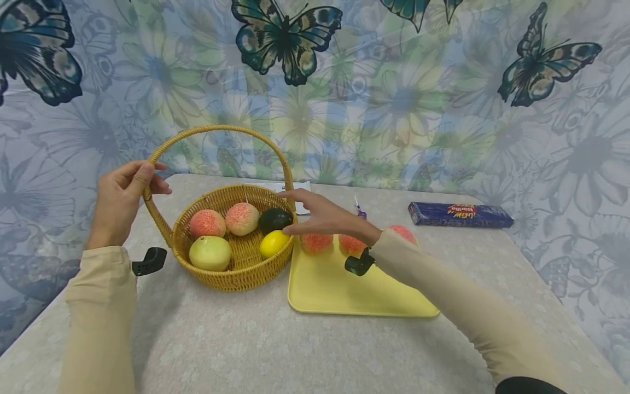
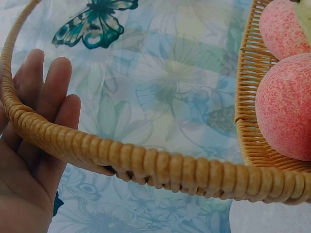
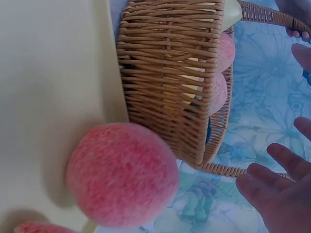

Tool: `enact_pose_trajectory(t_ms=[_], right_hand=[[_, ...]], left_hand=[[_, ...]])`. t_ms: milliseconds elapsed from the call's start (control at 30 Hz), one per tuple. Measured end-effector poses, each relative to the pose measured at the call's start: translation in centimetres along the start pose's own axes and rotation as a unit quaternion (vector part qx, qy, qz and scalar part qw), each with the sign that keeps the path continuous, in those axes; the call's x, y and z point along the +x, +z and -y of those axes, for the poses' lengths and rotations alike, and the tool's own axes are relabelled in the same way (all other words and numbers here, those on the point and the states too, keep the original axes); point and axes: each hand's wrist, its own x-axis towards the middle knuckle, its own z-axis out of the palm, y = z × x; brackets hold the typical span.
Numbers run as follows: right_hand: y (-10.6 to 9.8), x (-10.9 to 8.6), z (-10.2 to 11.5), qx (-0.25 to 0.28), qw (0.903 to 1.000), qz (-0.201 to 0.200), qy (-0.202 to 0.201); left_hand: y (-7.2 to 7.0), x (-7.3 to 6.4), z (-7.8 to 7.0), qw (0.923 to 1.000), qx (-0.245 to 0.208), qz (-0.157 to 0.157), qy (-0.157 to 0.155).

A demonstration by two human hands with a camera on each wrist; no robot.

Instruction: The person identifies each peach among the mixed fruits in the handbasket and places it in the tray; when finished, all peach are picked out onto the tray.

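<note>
The round, golden woven-wicker basket [image 1: 236, 281], shared by all views, is viewed forward and downward from its front by the head camera, closely from its left and right by the respective wrist cameras.

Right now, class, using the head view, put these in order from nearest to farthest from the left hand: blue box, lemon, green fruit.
From the left hand:
1. Green fruit: front left inside the basket.
2. Lemon: right side inside the basket.
3. Blue box: on the table, far to the right.
</note>
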Motion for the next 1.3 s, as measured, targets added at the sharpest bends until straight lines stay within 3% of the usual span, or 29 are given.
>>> enact_pose_trajectory(t_ms=[333,733,1300], right_hand=[[1.6,3.8,1.1,-0.029,0.9987,0.031,-0.028],[2.0,7.4,1.3,-0.068,0.9960,0.058,0.006],[2.3,10.0,0.8,0.001,0.9939,0.080,0.076]], left_hand=[[-0.3,-0.2,0.1,0.9996,-0.027,0.006,0.006],[0.0,-0.2,0.0,0.9999,-0.012,0.004,0.002],[0.1,0.1,0.0,0.9997,-0.024,0.005,0.002]])
